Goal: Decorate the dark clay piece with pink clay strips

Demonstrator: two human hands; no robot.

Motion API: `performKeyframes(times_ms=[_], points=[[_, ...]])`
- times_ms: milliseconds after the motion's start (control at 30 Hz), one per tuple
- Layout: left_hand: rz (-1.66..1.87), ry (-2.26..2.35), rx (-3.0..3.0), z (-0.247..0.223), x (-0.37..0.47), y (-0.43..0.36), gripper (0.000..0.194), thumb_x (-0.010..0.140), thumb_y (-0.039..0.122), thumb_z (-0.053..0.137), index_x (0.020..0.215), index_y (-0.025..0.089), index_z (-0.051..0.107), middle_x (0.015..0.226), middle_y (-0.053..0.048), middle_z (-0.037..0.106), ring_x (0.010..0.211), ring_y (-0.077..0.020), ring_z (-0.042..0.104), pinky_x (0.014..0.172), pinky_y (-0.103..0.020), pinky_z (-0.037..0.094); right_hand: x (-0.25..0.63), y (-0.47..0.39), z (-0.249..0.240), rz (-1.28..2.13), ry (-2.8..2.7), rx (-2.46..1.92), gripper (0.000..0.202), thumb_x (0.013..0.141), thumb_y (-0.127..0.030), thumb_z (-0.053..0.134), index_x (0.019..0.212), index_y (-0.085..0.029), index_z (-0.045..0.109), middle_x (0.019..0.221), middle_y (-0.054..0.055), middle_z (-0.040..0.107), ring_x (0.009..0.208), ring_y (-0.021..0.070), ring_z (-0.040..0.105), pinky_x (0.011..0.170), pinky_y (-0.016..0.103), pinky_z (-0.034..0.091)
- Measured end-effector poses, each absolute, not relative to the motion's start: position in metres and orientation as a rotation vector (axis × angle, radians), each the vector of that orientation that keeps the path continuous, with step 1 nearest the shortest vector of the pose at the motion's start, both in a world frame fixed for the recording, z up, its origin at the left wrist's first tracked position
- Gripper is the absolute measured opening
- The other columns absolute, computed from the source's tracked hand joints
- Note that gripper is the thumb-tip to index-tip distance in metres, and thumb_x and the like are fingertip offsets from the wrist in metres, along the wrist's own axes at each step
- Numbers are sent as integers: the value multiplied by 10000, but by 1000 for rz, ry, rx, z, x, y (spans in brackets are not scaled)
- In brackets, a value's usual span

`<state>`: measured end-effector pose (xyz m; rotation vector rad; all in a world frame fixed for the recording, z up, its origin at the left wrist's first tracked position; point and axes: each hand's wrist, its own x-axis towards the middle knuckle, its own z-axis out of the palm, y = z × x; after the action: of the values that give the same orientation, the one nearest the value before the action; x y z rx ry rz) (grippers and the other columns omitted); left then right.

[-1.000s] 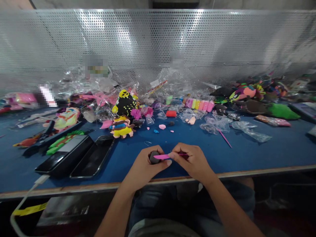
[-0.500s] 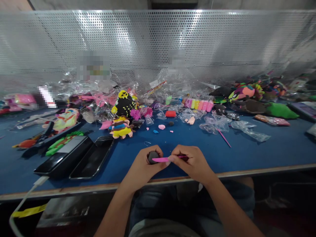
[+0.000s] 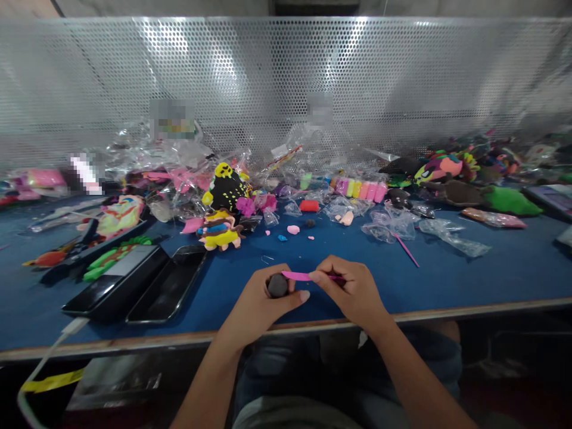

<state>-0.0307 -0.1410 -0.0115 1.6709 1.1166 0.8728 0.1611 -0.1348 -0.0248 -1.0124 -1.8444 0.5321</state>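
A dark grey ball of modelling clay rests in my left hand, with the fingers curled round it and the thumb stretched out to the right. My right hand pinches a pink plastic clay knife whose blade points left. The blade's tip is at the upper right edge of the ball; whether it touches cannot be made out. Just beyond my hands lie small clay bits: a pink piece, a blue piece and a dark piece.
Two black phone-like devices lie to the left, one with a white cable. Clay figures, plastic bags and a row of coloured clay packs line the back. Another pink tool lies to the right. A perforated metal screen stands behind.
My right hand has raised the pink knife slightly and moved it right, from across the ball's front to its upper edge. My left thumb now shows clear of the knife.
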Motion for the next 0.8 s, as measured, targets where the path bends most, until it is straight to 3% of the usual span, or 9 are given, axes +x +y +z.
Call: performKeyframes(times_ms=[233, 800], points=[[884, 1119, 1674, -11, -30, -141, 305, 763, 357, 694, 670, 171, 472, 607, 63, 374, 575, -79, 298, 524, -220, 234, 161, -136, -24, 597, -1980, -903, 281, 922, -371, 548, 715, -193, 614, 616, -19, 589, 523, 86, 460, 531, 220, 342], [865, 1181, 1729, -12, -27, -141, 284, 780, 349, 674, 670, 171, 482, 599, 62, 386, 575, -82, 317, 523, -224, 239, 159, -135, -24, 555, -1963, -972, 262, 915, -336, 558, 700, -190, 589, 585, -38, 548, 514, 79, 445, 532, 215, 325]])
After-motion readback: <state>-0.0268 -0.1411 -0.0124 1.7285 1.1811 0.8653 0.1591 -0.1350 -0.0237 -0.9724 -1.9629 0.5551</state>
